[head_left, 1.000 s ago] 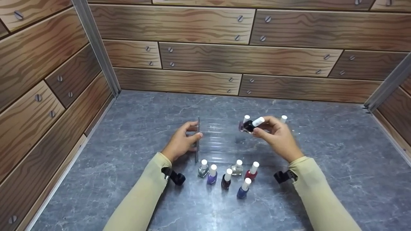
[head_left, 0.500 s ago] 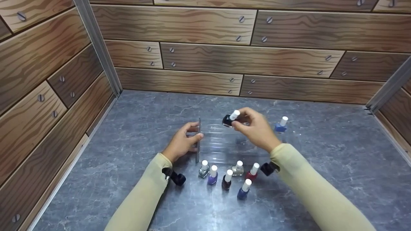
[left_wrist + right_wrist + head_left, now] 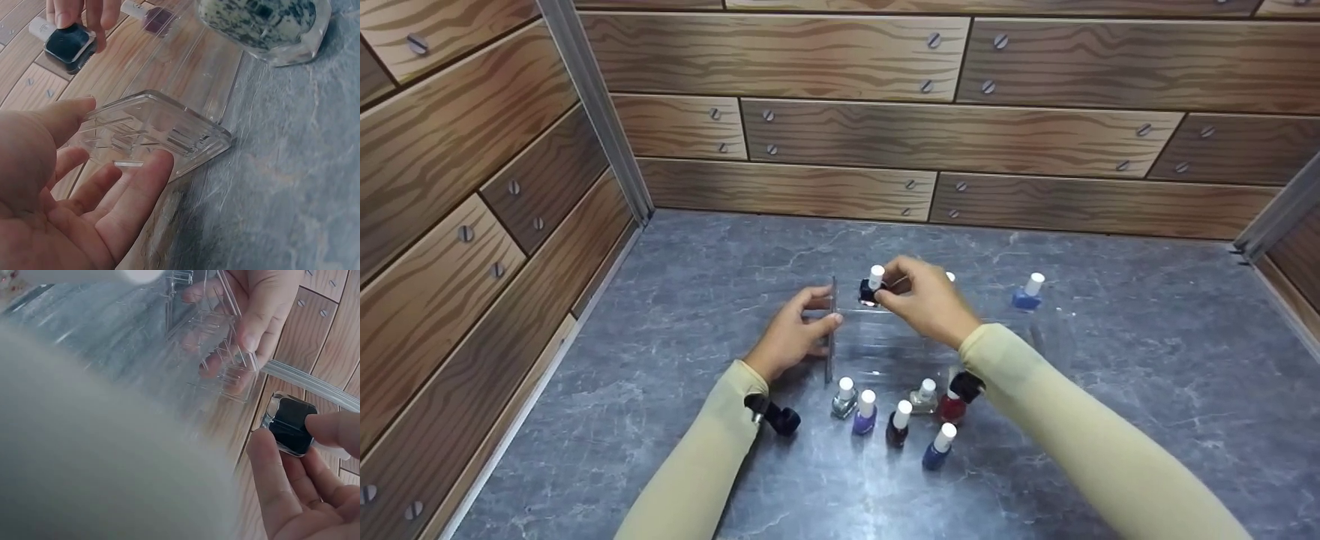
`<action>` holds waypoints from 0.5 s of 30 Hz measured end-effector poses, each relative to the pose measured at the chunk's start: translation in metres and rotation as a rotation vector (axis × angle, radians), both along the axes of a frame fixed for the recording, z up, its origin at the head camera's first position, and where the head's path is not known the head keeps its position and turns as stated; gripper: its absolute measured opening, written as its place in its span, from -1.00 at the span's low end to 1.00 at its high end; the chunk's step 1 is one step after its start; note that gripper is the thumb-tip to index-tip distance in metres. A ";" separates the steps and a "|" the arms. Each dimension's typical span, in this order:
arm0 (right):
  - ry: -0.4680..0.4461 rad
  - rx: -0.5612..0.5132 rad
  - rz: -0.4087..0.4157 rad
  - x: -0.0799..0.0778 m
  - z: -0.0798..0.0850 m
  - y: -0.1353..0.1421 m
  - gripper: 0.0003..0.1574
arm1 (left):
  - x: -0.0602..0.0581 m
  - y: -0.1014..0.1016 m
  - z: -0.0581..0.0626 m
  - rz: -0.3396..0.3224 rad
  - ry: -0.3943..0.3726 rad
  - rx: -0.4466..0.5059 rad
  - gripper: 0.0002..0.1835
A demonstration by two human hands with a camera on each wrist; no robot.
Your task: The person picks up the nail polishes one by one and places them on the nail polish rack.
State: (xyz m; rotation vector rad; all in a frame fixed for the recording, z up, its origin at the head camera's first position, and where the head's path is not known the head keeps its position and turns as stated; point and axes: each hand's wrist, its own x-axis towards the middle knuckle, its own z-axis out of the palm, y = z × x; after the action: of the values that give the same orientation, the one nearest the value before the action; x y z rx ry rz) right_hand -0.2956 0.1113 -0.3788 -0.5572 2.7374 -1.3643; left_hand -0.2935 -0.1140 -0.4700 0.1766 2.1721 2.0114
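My left hand (image 3: 791, 330) grips the upright end panel of a clear plastic rack (image 3: 152, 121), its thumb over the panel's edge. My right hand (image 3: 930, 296) pinches a black nail polish bottle (image 3: 869, 292) with a white cap. That bottle hangs near the rack's left end, towards the back, apart from the panel. In the right wrist view the thumb and fingers hold the flat glass sides of the dark bottle (image 3: 289, 424). A burgundy nail polish bottle (image 3: 157, 21) shows behind in the left wrist view; in the head view my right hand hides most of it.
In front of the rack stand several white-capped bottles: glittery grey (image 3: 844, 403), purple (image 3: 865, 421), dark brown (image 3: 897, 431), clear glitter (image 3: 924, 401), red (image 3: 952, 409) and dark blue (image 3: 937, 454). A light blue bottle (image 3: 1026, 299) stands back right. Wood-patterned walls (image 3: 840, 135) enclose the table.
My right hand has carried the black bottle leftward, from beside the burgundy bottle to near the rack's left panel, and its cap has turned more upright. My left hand stays on the panel.
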 end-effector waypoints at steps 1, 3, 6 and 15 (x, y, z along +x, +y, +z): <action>-0.002 0.001 0.001 0.001 -0.001 0.001 -0.77 | 0.000 0.000 0.000 0.004 0.002 0.000 -0.36; -0.002 0.005 0.003 0.002 -0.005 0.004 -0.77 | 0.001 0.000 0.000 0.009 0.004 -0.001 -0.36; -0.007 0.002 -0.001 0.003 -0.009 0.008 -0.78 | 0.001 0.000 0.000 0.012 0.002 0.000 -0.35; 0.000 0.006 0.015 -0.006 -0.010 0.000 -0.77 | 0.003 0.001 0.000 -0.007 0.000 0.006 -0.36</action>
State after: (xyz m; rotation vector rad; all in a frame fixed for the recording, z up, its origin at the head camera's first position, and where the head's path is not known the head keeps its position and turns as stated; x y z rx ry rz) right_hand -0.3020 0.1109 -0.3884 -0.5767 2.7305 -1.3526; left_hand -0.2907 -0.1125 -0.4705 0.1848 2.1630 2.0140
